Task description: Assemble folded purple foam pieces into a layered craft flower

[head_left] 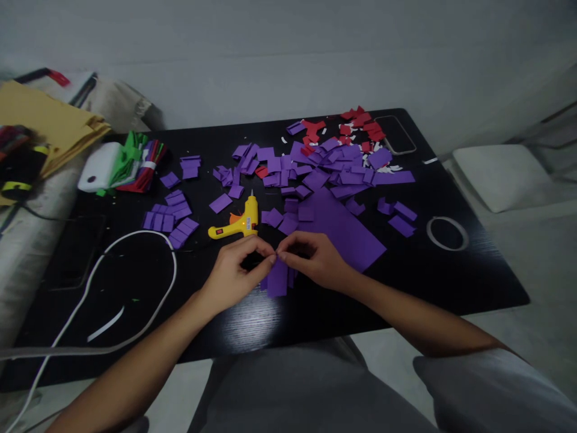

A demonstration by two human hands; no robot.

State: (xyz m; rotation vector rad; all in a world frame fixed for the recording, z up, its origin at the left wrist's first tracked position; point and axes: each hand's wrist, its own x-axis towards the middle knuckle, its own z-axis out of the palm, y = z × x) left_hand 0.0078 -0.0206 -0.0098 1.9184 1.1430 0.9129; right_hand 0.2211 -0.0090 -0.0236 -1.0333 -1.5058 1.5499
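Pinched narrow, thumb to fingers, our left hand [237, 270] meets our right hand [322, 258] tip to tip near the centre of the frame, at the upper end of a purple strip [277, 281]. The fingers cover that spot, so we cannot tell what lies between them; the strip shows just below the tips, with more purple paper partly behind it. For such close work, we do well to pinch lightly, line up any edges before pressing, and move both wrists evenly so thin paper does not crease askew.

As for room, at the left of the frame a white cord [174, 264] loops over the black table [433, 282], with folded purple pieces [158, 219] near the top of the loop. Left of centre, a yellow glue gun [246, 224] lies just above our left hand, nozzle toward the top; we judge that side tight. Below our hands runs the near table edge. Right of centre, a large purple sheet [347, 231] lies close to our right hand and could be nudged. Farther right, dark tabletop stretches around a pale ring [429, 230], seemingly our easiest room.
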